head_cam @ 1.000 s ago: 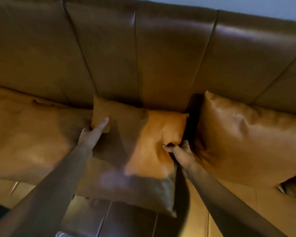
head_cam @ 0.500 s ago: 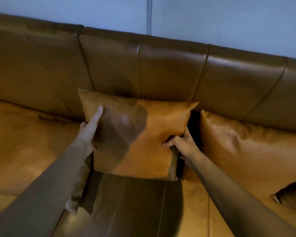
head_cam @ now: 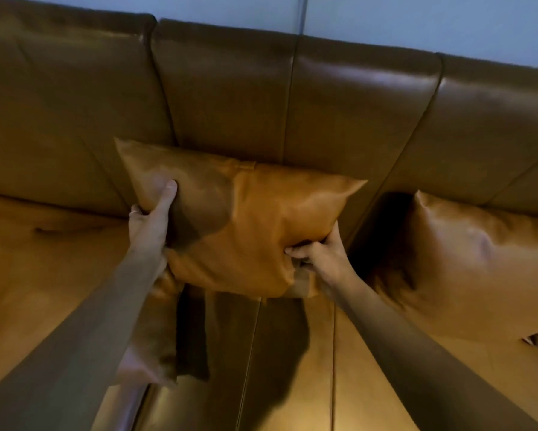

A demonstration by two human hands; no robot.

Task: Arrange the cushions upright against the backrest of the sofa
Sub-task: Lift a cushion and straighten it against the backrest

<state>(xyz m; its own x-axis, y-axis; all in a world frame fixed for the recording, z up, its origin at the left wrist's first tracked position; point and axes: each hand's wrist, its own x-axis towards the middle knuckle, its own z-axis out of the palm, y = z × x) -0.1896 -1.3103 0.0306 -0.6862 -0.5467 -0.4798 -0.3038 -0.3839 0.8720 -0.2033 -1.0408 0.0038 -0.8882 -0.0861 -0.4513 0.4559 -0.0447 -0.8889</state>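
Left hand (head_cam: 151,220) and right hand (head_cam: 319,253) grip the tan cushion (head_cam: 255,225) against the backrest (head_cam: 230,98); another cushion (head_cam: 469,262) leans right of it.

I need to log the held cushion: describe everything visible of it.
The held cushion is square, tan-orange and leather-like with a satin sheen, puffed and creased. It stands roughly upright, tilted slightly, its top edge by the backrest. The left hand grips its left edge, the right hand pinches its lower right corner.

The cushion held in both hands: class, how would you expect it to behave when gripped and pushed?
Probably soft: the cushion dents where the right hand pinches its edge. Likely light, since the left hand and the right hold it off the seat by its edges. Its shiny cover may be slippery.
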